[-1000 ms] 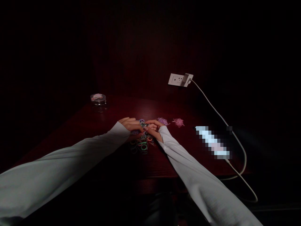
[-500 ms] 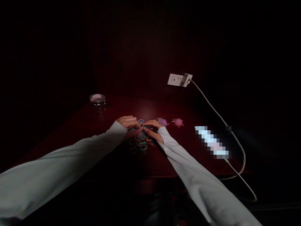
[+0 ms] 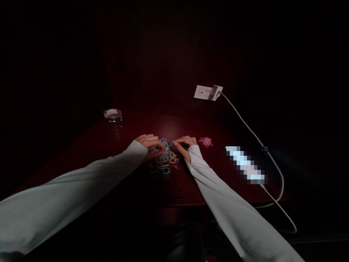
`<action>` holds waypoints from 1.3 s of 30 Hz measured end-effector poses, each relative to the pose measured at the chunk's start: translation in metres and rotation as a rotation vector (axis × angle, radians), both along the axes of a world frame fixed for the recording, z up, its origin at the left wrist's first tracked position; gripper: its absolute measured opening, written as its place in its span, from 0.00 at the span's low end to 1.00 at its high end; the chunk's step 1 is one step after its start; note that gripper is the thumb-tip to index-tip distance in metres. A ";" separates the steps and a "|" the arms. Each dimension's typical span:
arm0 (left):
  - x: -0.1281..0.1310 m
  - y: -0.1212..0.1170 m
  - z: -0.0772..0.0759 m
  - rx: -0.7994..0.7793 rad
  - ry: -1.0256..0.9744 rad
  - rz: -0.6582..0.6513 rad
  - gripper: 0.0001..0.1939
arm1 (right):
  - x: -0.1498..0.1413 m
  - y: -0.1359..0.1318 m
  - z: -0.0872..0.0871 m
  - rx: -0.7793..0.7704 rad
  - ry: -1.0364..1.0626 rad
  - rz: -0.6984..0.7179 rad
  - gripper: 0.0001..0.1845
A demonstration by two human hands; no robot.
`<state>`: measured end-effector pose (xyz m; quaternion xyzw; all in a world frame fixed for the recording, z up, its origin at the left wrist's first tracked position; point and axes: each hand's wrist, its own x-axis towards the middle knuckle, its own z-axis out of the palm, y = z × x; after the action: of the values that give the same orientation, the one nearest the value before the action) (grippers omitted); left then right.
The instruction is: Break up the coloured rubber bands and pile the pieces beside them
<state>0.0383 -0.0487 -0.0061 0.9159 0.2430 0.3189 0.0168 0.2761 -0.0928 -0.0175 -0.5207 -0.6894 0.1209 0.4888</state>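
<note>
A loose pile of colourful hair ties (image 3: 164, 168), green, orange, blue and purple, lies on the dark red table between my hands. My left hand (image 3: 149, 144) is bent over the pile's left side, thumb and fingertips pressed together; what they pinch is too small to make out. On the other side my right hand (image 3: 184, 144) pinches what looks like a thin pale hair tie at its fingertips, a short gap from the left fingertips. Right of that hand sits a small heap of pink hair ties (image 3: 206, 142).
A round clear container (image 3: 112, 115) with a pink-patterned lid stands at the back left. On the right lies a bright blurred phone (image 3: 245, 164), its white cable (image 3: 253, 133) running to a charger (image 3: 215, 93) in the wall socket. The table's front edge (image 3: 188, 206) is near.
My right hand has moved to the right, away from the left fingertips, and now covers the purple heap. My left hand has stayed almost in place.
</note>
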 end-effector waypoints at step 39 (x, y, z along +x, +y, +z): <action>-0.017 0.021 0.007 -0.175 0.256 -0.060 0.19 | 0.003 0.004 -0.011 0.091 -0.505 0.359 0.17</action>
<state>0.0210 -0.0280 0.0010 0.9510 0.2426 0.1767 0.0748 0.2796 -0.0887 -0.0280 -0.3818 -0.8746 0.0411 0.2960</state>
